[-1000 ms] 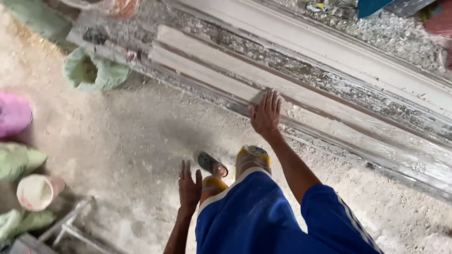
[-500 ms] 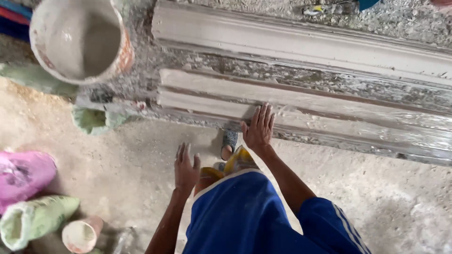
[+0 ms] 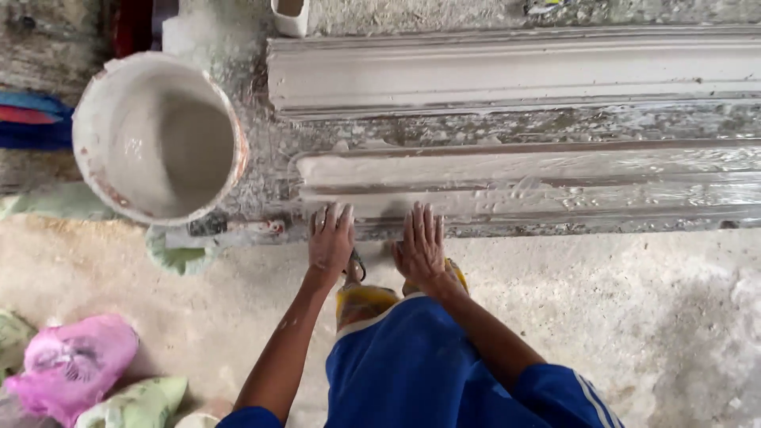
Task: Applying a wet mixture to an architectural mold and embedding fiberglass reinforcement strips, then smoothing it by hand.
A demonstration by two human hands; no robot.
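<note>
Nearest: blue trousers (image 3: 420,372) and yellow-patterned boots (image 3: 363,301), just short of the near moulding strip (image 3: 523,186). Left hand (image 3: 330,238) flat, fingers spread, pressed on that strip's near edge close to its blunt left end; right hand (image 3: 420,246) alongside, palm down, fingers fanned, also on the near edge — nothing gripped by either. To the right of the hands, open bare floor (image 3: 634,317) along the strip's edge. Left of the strip's end, a plaster-caked bucket (image 3: 158,135), mouth open; nearer than that, pink and green bags (image 3: 75,364). Beyond the near strip, a rough band, then a second moulding (image 3: 515,71) lying parallel — a small white cup (image 3: 290,16) past its left end.
</note>
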